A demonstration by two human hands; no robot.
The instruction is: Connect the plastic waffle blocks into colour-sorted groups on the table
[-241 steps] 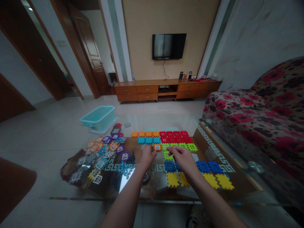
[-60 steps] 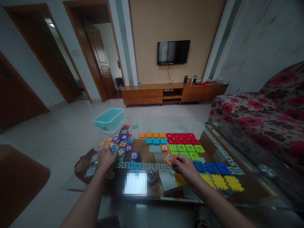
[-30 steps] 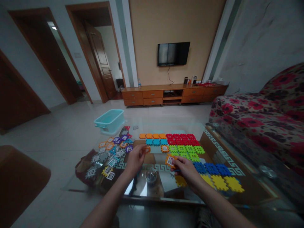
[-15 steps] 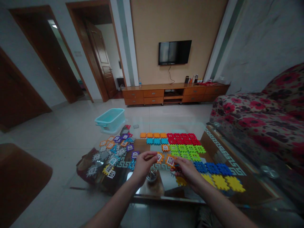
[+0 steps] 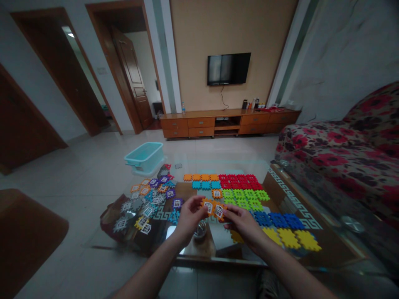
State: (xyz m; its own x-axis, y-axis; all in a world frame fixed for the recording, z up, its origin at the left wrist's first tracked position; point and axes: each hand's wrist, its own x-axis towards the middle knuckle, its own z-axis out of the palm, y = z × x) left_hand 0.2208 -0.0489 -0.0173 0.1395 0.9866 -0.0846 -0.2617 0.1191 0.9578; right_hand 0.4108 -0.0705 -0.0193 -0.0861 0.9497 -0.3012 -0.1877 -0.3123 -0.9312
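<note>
My left hand (image 5: pixel 192 214) pinches an orange interlocking tile with a white window insert (image 5: pixel 207 205). Between the fingers and thumb of my right hand (image 5: pixel 238 219) is a second orange window tile (image 5: pixel 219 211). The two tiles meet edge to edge in the air above the glass table; whether their teeth are fully locked I cannot tell. Just beyond them on the table lies another orange window tile (image 5: pixel 217 194). Green tiles (image 5: pixel 239 195) are laid out past my right hand, and a purple window tile (image 5: pixel 177 203) lies to the left of my left hand.
Loose mixed tiles (image 5: pixel 137 203) are heaped at the table's left. Red tiles (image 5: pixel 240 181), blue tiles (image 5: pixel 278 220) and yellow tiles (image 5: pixel 289 239) lie in rows at the right. A small glass dish (image 5: pixel 200 229) sits below my hands. A turquoise bin (image 5: pixel 145 158) stands beyond the table.
My hands have come closer together. The right tile has moved left against the left one, closing the gap that was between them.
</note>
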